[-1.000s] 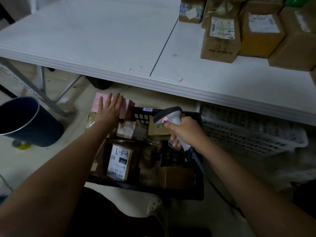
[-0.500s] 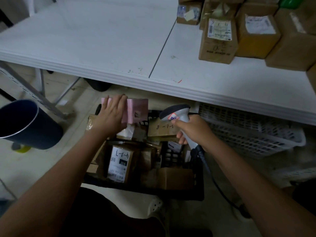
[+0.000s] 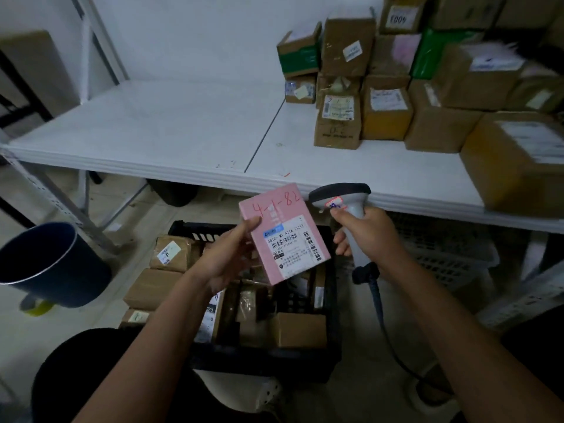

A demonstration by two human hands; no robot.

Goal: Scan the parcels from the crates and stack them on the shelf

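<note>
Pink parcel (image 3: 283,233) in left hand (image 3: 227,254) above black crate (image 3: 268,358) of brown parcels (image 3: 297,329).

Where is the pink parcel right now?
The pink parcel is at the centre of the head view, held up by the left hand above the black crate, beside the scanner.

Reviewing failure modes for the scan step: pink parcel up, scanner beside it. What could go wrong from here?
1. The left hand pinches the pink parcel near one edge, above the black crate; it could slip and drop back in.
2. The scanner in the right hand sits beside the tilted parcel and seems to point past its label, so the scan may miss.
3. The scanner's cable hangs beside the crate's corner and might snag.
</note>
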